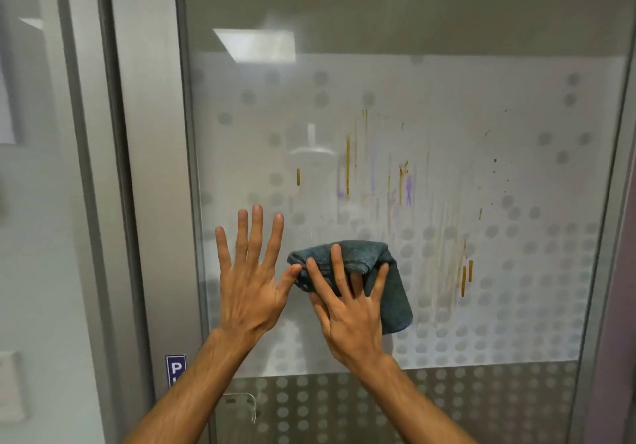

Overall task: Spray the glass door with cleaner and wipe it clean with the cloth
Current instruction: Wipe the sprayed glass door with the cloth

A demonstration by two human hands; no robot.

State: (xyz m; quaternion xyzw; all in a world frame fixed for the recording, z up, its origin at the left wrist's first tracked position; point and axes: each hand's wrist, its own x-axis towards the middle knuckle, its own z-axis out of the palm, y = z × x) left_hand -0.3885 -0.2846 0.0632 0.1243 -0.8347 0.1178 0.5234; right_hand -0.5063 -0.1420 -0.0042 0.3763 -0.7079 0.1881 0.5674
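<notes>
Blue-grey cloth (392,292), soft, light and limp, sits bunched on the door (499,106) below the streaks (348,165); right hand (347,309) presses it with spread fingers; left hand (248,278) rests splayed beside, holding nothing; press its middle, or it will likely slip.

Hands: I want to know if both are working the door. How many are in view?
2. The left hand lies spread on the glass door; the right hand, beside it, presses the cloth to the glass.
</notes>
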